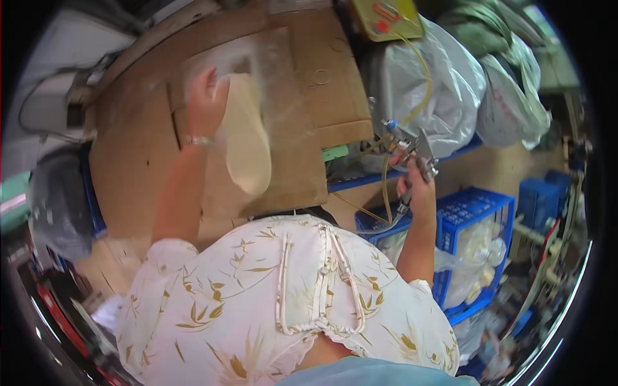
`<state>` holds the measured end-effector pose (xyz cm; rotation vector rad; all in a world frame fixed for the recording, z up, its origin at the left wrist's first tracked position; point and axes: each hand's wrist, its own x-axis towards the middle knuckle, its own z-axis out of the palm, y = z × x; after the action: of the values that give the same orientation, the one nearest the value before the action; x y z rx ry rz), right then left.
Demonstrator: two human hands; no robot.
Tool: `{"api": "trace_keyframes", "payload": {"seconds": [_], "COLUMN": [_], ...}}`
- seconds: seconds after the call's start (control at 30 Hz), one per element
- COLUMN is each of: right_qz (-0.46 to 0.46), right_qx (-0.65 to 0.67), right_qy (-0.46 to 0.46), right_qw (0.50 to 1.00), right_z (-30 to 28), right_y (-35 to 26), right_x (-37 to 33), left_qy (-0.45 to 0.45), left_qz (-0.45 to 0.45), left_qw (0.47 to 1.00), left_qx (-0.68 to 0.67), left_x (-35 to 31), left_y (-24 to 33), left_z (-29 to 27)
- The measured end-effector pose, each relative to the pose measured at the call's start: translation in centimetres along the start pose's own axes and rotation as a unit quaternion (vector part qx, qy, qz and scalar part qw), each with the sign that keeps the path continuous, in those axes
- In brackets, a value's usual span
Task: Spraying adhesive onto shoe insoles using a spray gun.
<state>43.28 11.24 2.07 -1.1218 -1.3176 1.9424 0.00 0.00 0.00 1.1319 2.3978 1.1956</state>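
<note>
A cream-coloured, sole-shaped insole (250,138) lies lengthwise over the cardboard-covered table (302,167). My left hand (207,106) is at its far left edge, fingers curled and slightly blurred, gripping the insole there. Off to the right of the table, my right hand (418,188) is wrapped round the handle of a metal spray gun (415,154). The gun has a blue knob and is held well apart from the insole. Yellowish hoses (386,180) run to it. Part of my right fingers is hidden behind the gun.
A yellow container (386,19) with a tube stands at the far right, beside large grey plastic bags (428,83). Blue crates (473,238) holding clear-bagged pale items stand below my right forearm. A dark bag (58,206) sits left of the table.
</note>
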Motion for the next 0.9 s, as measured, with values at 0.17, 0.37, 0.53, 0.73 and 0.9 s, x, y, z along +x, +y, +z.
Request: {"api": "trace_keyframes", "payload": {"seconds": [0.17, 0.37, 0.53, 0.73, 0.9], "right_qz": [-0.009, -0.010, -0.069, -0.146, -0.195], "right_qx": [-0.071, -0.132, -0.204, -0.262, -0.291], "right_qy": [0.010, -0.052, -0.067, -0.080, -0.043], "right_qw": [0.997, 0.990, 0.974, 0.951, 0.936], "right_z": [6.8, 15.4, 21.8, 27.1, 27.7], "right_y": [-3.5, -2.6, -1.8, -1.7, -0.8], "right_x": [1.1, -0.9, -3.7, -6.1, -6.9], "left_qy": [0.005, -0.018, -0.073, -0.084, -0.092], "left_qz": [-0.274, -0.161, -0.184, -0.230, -0.247], "left_qw": [0.957, 0.980, 0.973, 0.941, 0.926], "left_qx": [-0.091, -0.115, -0.114, -0.235, -0.271], "left_x": [-16.5, -18.5, -17.6, -17.1, -16.5], "left_y": [-10.4, -6.2, -8.8, -10.7, -10.7], "left_z": [-1.0, -0.2, 0.8, 1.6, 2.0]}}
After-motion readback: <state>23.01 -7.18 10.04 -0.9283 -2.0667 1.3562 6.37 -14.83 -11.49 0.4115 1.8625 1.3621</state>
